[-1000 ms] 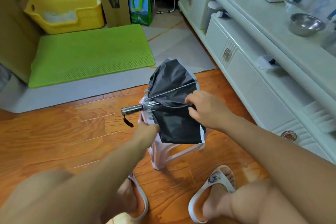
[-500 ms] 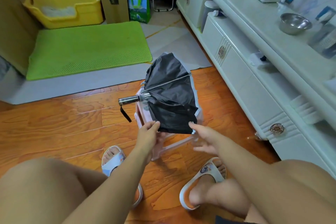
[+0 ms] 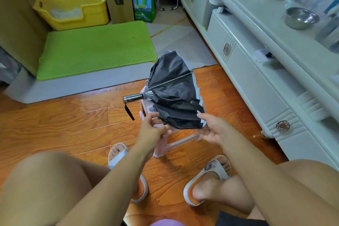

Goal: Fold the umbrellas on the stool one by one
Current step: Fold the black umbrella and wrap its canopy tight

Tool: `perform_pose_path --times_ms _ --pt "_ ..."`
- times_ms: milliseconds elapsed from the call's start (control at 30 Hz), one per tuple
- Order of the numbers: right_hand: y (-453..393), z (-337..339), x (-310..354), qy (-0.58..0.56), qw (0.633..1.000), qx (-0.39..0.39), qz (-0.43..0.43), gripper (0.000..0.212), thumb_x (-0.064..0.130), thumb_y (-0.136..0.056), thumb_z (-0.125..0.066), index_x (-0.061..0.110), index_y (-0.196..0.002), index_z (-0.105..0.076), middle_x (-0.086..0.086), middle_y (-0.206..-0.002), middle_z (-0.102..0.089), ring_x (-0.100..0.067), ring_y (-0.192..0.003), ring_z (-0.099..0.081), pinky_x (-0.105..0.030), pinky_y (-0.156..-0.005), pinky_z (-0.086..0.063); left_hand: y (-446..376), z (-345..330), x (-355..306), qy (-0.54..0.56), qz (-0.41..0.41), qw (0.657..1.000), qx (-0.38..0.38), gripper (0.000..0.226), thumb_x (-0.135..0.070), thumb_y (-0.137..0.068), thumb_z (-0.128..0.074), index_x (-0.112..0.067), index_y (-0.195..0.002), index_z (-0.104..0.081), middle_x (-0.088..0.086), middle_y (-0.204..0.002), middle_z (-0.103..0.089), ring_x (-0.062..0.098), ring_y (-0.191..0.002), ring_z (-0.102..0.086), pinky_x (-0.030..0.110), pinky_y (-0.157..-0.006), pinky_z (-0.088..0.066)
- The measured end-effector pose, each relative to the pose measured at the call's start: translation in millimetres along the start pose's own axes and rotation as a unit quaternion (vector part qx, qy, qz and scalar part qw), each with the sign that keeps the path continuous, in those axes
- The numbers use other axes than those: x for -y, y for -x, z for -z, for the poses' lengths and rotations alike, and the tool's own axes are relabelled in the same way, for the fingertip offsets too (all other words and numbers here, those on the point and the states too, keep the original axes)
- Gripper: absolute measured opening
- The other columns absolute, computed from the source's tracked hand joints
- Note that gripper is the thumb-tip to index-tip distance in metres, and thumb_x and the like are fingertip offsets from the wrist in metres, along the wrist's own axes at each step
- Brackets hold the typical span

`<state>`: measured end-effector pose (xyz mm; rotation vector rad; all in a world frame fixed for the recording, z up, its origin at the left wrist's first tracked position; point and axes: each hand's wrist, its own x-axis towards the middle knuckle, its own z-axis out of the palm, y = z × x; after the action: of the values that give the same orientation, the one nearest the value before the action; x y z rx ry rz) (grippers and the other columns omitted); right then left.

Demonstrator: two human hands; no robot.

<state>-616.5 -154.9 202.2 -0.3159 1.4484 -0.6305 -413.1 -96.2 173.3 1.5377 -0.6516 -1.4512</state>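
Fingers of the left hand (image 3: 153,130) curl loosely toward the near hem of the black umbrella (image 3: 174,91); whether they already pinch the cloth cannot be told, since the fingertips sit right at its edge. The right hand (image 3: 211,128), just right of centre, is spread and relaxed, its upper fingers touching or nearly touching the canopy's lower right corner and holding nothing.

Both hands lie below the umbrella in the frame, about equally near it. It rests on the pink stool (image 3: 176,141) at the middle of the picture, half collapsed. Its long axis runs roughly left to right: the handle (image 3: 132,97) with its dangling strap points to the left of the frame, the loose canopy bulges to the right, and one bare rib stretches toward the upper right. The likely next move is to gather the fabric folds, and the cloth's free edge lies directly ahead of both sets of fingers.

At the upper left a yellow tub (image 3: 73,7) holds something pale and crumpled. At the upper right a steel bowl (image 3: 301,17) sits on the white cabinet (image 3: 256,71); it looks empty.
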Motion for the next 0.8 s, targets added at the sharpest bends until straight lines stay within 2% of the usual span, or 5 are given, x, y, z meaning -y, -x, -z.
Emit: perform_pose_path --times_ms 200,300,400,533,800 --pt "12 3 10 -0.03 0.999 -0.01 -0.014 0.026 0.002 -0.096 -0.063 0.0 -0.121 -0.055 -0.022 -0.103 -0.065 -0.029 -0.091 -0.067 -0.037 -0.07 -0.054 3 -2 5 0.037 0.008 0.989 -0.142 0.025 0.009 -0.095 -0.054 -0.012 -0.109 -0.05 0.014 -0.091 -0.064 0.016 -0.058 -0.065 0.025 -0.053 -0.052" --pt "19 5 13 -0.045 0.999 0.0 -0.02 0.031 0.004 -0.095 -0.066 0.001 -0.124 -0.055 -0.024 -0.108 -0.065 -0.029 -0.091 -0.068 -0.037 -0.067 -0.054 6 0 12 0.051 0.061 0.99 -0.116 0.008 -0.006 -0.097 -0.058 -0.009 -0.104 -0.058 0.017 -0.099 -0.065 0.019 -0.076 -0.066 0.031 -0.068 -0.056" --pt "22 4 10 -0.036 0.999 0.009 -0.028 0.035 0.006 -0.095 -0.067 0.003 -0.128 -0.054 -0.024 -0.115 -0.064 -0.03 -0.095 -0.069 -0.039 -0.079 -0.056 13 -12 6 0.162 0.149 0.975 -0.029 0.022 -0.023 -0.098 -0.064 -0.012 -0.117 -0.063 0.008 -0.108 -0.066 0.021 -0.096 -0.064 0.037 -0.081 -0.058" --pt "24 3 8 -0.03 0.999 0.005 -0.029 0.037 0.01 -0.095 -0.069 0.005 -0.128 -0.055 -0.021 -0.114 -0.064 -0.029 -0.096 -0.069 -0.044 -0.09 -0.053 13 -25 11 0.164 0.102 0.981 -0.004 0.036 -0.025 -0.096 -0.07 -0.024 -0.129 -0.056 0.005 -0.121 -0.067 0.027 -0.11 -0.065 0.037 -0.083 -0.055" --pt "34 3 24 -0.002 1.0 0.013 0.004 0.03 0.008 -0.092 -0.072 0.005 -0.12 -0.061 -0.021 -0.109 -0.072 -0.031 -0.099 -0.072 -0.045 -0.087 -0.057 10 -21 10 0.142 0.084 0.986 -0.029 0.004 -0.006 -0.101 -0.059 -0.006 -0.103 -0.062 0.012 -0.085 -0.07 0.015 -0.064 -0.065 0.026 -0.061 -0.056"
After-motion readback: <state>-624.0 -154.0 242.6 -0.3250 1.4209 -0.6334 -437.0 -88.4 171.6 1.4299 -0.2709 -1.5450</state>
